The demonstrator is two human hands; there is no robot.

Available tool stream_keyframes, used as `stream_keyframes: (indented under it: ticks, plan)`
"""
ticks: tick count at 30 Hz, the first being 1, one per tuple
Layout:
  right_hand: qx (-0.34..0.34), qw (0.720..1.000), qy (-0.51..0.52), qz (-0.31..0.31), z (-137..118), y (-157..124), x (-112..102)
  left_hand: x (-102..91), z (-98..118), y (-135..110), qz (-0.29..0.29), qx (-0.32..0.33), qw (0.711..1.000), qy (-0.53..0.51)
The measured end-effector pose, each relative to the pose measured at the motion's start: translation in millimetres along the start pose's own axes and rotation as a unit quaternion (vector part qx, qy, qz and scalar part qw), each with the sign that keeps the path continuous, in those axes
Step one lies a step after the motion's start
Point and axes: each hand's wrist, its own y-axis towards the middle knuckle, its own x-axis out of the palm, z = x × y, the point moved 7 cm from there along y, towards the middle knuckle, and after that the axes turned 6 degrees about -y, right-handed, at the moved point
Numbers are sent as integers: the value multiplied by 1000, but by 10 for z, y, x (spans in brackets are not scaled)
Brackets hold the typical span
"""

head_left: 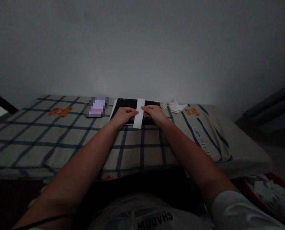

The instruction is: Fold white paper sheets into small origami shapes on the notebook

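A long white paper strip (139,115) stands nearly upright in view, leaning slightly, across a flat black board or folder (128,103) with a pale left edge. The strip's lower end reaches just past the board's near edge. From the left, my left hand (123,117) pinches the strip's edge between thumb and fingers. My right hand (156,114) grips its opposite edge a little higher, fingers curled. Both hands rest over the board and hide parts of it. Just right of the board lie folded white paper pieces (176,107).
Checked cloth with bear prints (60,140) covers the low surface, which meets a grey wall (142,48). Left of the board lies a blurred-out phone-like object (96,107). Below right, a red container (274,176) holds many white paper pieces.
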Motion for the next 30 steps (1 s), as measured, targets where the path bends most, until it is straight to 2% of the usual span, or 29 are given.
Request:
stream_keyframes:
  ticks: [3, 8, 13, 21, 25, 30]
  plan:
    - [-8, 1000, -8, 10, 2, 10, -23, 19, -22, -2, -5, -8, 1000, -12]
    - [-8, 1000, -21, -7, -5, -9, 34, -25, -35, 5, 31, -11, 999, -32]
    - [17, 1000, -3, -6, -13, -26, 40, -29, 2, 3, 30, 8, 1000, -3]
    - [1, 1000, -14, 6, -32, -22, 18, -51, -21, 7, 46, 4, 999, -6]
    - [4, 1000, -5, 0, -7, -11, 38, -54, -3, 11, 39, 14, 999, -6]
    - [-11, 999, 21, 22, -1, 19, -21, -35, -3, 10, 25, 18, 999, 21]
